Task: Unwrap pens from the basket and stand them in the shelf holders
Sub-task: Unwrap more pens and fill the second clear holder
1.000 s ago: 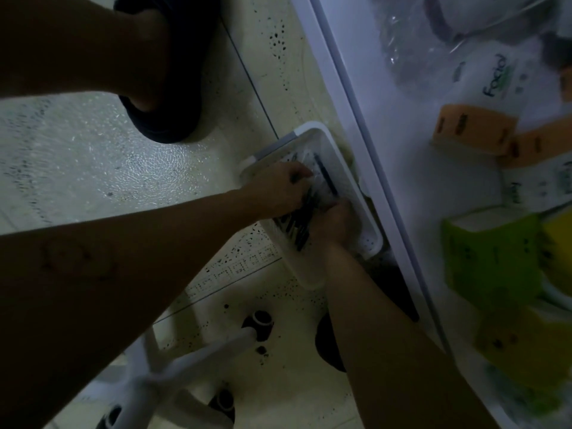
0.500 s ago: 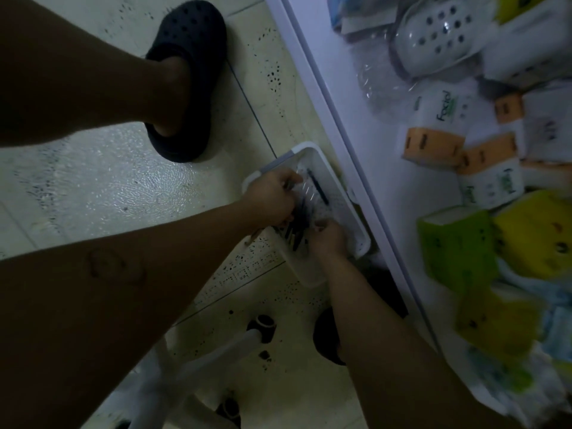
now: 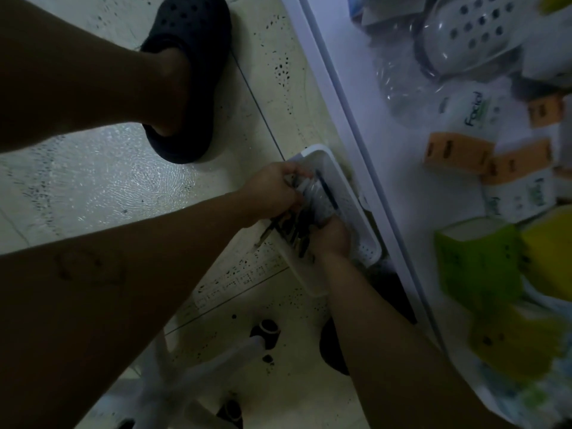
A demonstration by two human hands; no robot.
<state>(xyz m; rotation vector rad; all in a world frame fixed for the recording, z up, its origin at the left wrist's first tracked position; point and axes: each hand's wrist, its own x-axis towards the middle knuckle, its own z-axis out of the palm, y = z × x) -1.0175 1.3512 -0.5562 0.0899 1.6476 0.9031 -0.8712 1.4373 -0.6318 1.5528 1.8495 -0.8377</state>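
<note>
Over the floor basket (image 3: 320, 149), the left hand (image 3: 272, 193) curls round the 11 o'clock end of the wrapped pen bundle (image 3: 314, 201); the right hand (image 3: 332, 241) clamps its 5 o'clock end; a hard tug could, I judge, burst the wrap, spilling pens past the rim at 7 o'clock.

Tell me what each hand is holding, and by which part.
Both grip one wrapped pen bundle in the basket: the left hand at its far end, the right hand at its near end.
</note>
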